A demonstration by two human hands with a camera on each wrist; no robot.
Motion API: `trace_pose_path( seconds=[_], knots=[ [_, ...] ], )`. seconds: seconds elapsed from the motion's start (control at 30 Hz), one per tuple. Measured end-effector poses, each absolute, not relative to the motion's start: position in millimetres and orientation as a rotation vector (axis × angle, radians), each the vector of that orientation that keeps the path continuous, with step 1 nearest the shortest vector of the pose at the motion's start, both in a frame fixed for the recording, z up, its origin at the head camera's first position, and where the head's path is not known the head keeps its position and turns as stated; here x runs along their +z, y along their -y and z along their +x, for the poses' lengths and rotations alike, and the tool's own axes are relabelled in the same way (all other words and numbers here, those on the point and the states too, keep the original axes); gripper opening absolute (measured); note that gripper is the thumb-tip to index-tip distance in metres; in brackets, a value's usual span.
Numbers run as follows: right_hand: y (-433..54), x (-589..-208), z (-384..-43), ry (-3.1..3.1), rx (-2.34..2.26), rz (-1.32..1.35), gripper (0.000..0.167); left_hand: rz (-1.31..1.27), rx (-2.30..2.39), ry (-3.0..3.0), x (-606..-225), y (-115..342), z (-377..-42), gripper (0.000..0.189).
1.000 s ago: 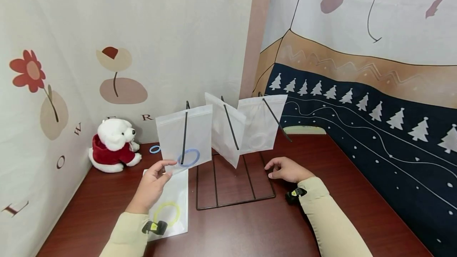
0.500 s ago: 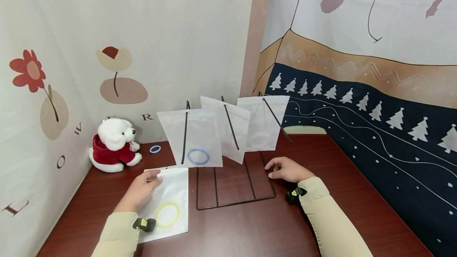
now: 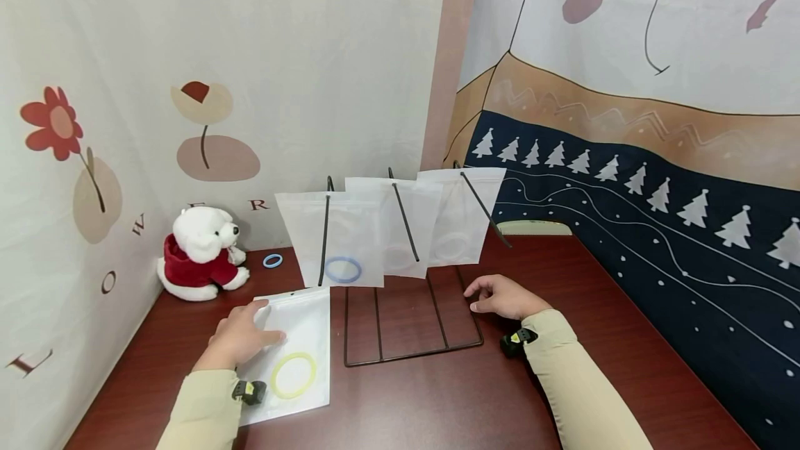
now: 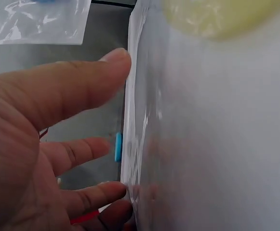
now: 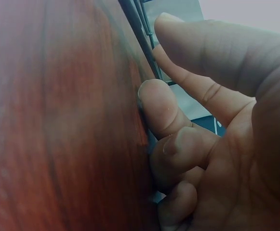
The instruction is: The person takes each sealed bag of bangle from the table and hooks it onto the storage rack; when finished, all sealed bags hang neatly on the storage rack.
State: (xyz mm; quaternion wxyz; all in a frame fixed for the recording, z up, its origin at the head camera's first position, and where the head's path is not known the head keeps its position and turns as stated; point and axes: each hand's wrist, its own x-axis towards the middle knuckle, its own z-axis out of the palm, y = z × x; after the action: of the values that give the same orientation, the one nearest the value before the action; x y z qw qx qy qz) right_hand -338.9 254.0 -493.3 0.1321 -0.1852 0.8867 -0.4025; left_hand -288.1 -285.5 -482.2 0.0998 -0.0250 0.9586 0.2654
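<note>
My left hand [image 3: 239,336] rests over the left side of a white zip pouch [image 3: 315,328] that lies on the table. A yellow ring [image 3: 273,384] shows through the pouch's front. In the left wrist view, the thumb and fingers are spread apart, with fingertips right at the pouch's edge [image 4: 130,96]. Three similar pouches hang on the prongs of a black wire rack [image 3: 412,354]; the left hanging pouch [image 3: 353,228] has a blue ring [image 3: 326,270] in it. Loosely curled, my right hand [image 3: 506,297] lies beside the rack's right base wire, holding nothing.
Behind the left hand sit a white plush bear [image 3: 203,231] in red clothing and a loose light-blue ring [image 3: 272,255] on the brown table [image 3: 400,415]. A pale green comb [image 3: 534,228] lies at the back right. Printed cloths hang behind the table.
My left hand has left the left hanging pouch and come down onto the pouch on the table. The hanging pouches have swung and now face forward. The right hand has stayed put.
</note>
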Motion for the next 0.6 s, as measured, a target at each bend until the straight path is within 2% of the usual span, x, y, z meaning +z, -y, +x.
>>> trace_pose_path(
  seconds=[0.6],
  knots=[
    [-252.9,-493.2,-337.8,-2.584,-1.163,-0.543,0.024,-0.146,0.65,-2.826,-484.6,281.2,-287.1,0.107]
  ],
)
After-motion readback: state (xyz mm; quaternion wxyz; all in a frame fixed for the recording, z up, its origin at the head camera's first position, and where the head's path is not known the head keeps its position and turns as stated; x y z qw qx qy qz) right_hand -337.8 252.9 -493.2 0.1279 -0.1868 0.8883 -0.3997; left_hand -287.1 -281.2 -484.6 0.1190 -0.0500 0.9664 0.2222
